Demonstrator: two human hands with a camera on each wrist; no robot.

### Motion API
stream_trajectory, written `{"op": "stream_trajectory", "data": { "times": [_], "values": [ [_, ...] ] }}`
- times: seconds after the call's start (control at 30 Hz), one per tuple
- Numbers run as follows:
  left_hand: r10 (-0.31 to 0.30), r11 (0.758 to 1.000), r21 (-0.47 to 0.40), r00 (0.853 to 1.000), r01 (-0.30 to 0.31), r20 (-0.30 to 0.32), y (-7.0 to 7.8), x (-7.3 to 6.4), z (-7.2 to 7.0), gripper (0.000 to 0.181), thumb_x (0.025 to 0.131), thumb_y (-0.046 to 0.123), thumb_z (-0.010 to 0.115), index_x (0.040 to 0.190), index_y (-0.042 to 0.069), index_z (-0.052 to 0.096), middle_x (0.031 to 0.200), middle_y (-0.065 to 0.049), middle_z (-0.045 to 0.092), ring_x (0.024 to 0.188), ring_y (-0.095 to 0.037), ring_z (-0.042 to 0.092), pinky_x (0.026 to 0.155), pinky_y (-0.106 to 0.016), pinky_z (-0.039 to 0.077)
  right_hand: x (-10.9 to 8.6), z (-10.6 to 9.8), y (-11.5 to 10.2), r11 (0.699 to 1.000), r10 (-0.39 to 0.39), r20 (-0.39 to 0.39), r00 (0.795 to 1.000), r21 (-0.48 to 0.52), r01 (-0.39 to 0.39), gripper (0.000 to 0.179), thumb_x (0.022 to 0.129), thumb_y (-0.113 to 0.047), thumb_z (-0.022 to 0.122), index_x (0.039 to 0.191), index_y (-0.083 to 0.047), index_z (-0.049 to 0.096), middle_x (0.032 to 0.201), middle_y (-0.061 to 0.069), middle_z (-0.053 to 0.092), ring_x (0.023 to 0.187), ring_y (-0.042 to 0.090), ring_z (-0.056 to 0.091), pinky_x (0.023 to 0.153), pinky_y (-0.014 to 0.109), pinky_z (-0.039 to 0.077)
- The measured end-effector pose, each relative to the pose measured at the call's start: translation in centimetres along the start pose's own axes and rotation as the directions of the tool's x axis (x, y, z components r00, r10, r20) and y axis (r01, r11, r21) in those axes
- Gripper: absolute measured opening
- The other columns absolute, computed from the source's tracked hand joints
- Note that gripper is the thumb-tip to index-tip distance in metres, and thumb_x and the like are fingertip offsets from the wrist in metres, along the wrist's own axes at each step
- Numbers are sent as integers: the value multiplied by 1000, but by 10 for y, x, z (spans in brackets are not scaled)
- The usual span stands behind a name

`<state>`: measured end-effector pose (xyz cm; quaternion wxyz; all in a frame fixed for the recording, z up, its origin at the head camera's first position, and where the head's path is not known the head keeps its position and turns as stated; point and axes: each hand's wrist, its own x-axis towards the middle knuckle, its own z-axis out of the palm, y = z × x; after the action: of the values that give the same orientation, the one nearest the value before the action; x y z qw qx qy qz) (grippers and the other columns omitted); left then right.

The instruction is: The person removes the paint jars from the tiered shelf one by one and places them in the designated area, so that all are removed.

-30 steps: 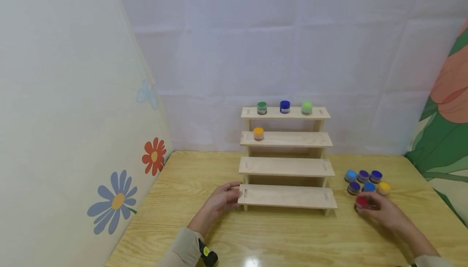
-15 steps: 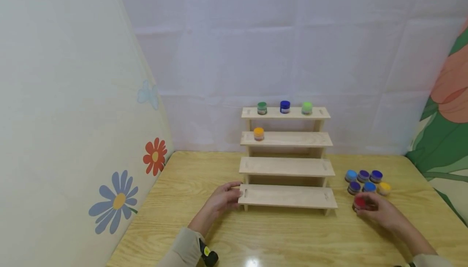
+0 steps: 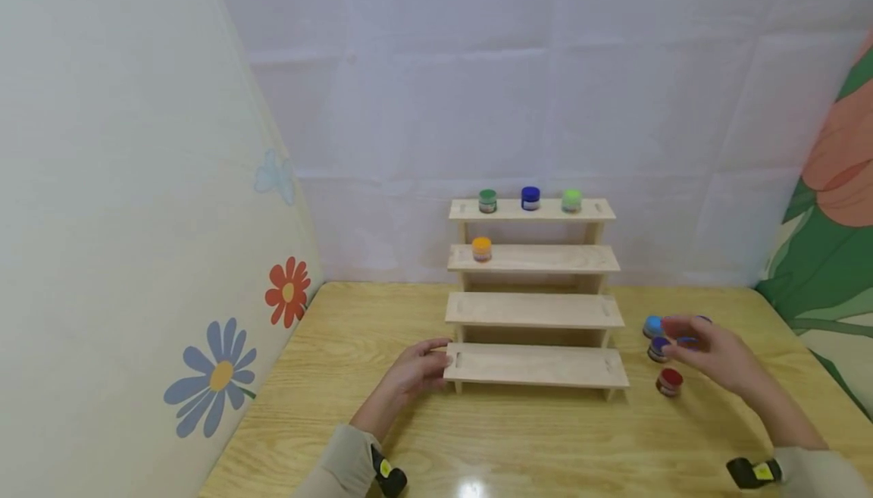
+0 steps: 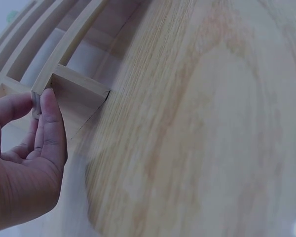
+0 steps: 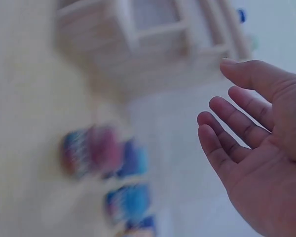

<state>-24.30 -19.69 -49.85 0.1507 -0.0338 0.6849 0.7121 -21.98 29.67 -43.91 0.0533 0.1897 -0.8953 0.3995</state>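
Note:
My left hand pinches the left end of the lowest step of a four-step wooden display stand; the left wrist view shows thumb and fingers on either side of the board. To the right of the stand, my right hand hovers over a group of small paint jars, holding nothing, its fingers apart and loosely extended. It hides some jars; a light blue jar and a purple one show beside it. Nearer the front, a red jar stands alone on the table.
On the top step stand a green jar, a dark blue jar and a light green jar. An orange-yellow jar sits at the left of the second step. Behind the wooden table hangs a white cloth.
My right hand has let go of the red jar, which was shifted slightly left, and has moved up and back over the other jars. My left hand stays on the stand.

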Motion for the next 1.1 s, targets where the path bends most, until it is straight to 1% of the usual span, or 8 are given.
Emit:
{"op": "stream_trajectory", "data": {
  "times": [0.03, 0.1, 0.27, 0.37, 0.67, 0.9, 1.0, 1.1],
  "values": [
    [-1, 1000, 0, 1000, 1, -2, 0, 0, 0, 53, 95, 6, 65, 144, -5, 47, 111, -10, 69, 83, -14, 67, 65, -25, 55, 5, -2, -7, 1000, -5, -5, 1000, -4, 5, 42, 98, -14, 68, 133, 5, 57, 127, 28, 62, 103, -1, 61, 80, 18, 54],
    [-2, 1000, 0, 1000, 2, -1, 0, 0, 0, 53, 95, 6, 65, 144, -5, 47, 111, -10, 69, 83, -14, 67, 65, -25, 55, 14, -4, -21, 1000, -16, -1, 1000, -1, 16, 43, 100, -16, 66, 137, 3, 56, 130, 27, 62, 105, 0, 62, 81, 18, 54],
    [-5, 1000, -5, 1000, 5, 6, 0, -2, 1, 53, 95, 6, 65, 144, -6, 47, 111, -11, 68, 82, -14, 67, 65, -25, 55, 41, -3, -56, 998, -50, 20, 999, 35, 50, 44, 101, -16, 63, 140, 3, 53, 133, 26, 59, 114, 32, 63, 84, 19, 53],
    [-5, 1000, -6, 1000, 5, 7, -1, -1, 0, 53, 96, 6, 65, 144, -6, 47, 110, -11, 68, 82, -14, 67, 65, -25, 55, 57, 2, -73, 995, -85, 13, 996, 59, 84, 42, 101, -15, 64, 138, 3, 55, 131, 24, 61, 116, 40, 61, 86, 18, 52],
    [-6, 1000, 8, 1000, 6, 10, -2, -1, 0, 53, 96, 7, 65, 145, -5, 47, 112, -11, 68, 83, -14, 67, 65, -25, 56, 102, 23, -101, 987, -138, 36, 990, 87, 135, 44, 98, -18, 69, 136, 3, 57, 125, 20, 66, 114, 34, 64, 91, 19, 51],
    [-3, 1000, 16, 1000, 3, 5, -1, -2, 0, 53, 95, 6, 65, 145, -5, 47, 112, -11, 68, 83, -14, 67, 65, -25, 56, 133, 41, -120, 978, -161, 54, 986, 142, 152, 41, 96, -13, 70, 132, 6, 59, 123, 25, 66, 113, 37, 64, 95, 44, 54],
    [-6, 1000, 14, 1000, 6, 2, 1, -2, 0, 53, 95, 6, 65, 145, -5, 47, 112, -12, 68, 82, -14, 67, 65, -25, 55, 143, 49, -128, 978, -145, 49, 988, 158, 135, 40, 96, -12, 70, 131, 5, 60, 124, 26, 65, 115, 37, 64, 98, 49, 52],
    [-6, 1000, 10, 1000, 6, 0, 1, -2, 0, 53, 95, 7, 65, 145, -5, 48, 113, -12, 68, 82, -14, 67, 64, -25, 55, 153, 57, -135, 979, -118, 45, 992, 174, 108, 40, 95, -11, 70, 130, 5, 60, 126, 26, 65, 115, 36, 63, 99, 50, 51]
  ]
}}
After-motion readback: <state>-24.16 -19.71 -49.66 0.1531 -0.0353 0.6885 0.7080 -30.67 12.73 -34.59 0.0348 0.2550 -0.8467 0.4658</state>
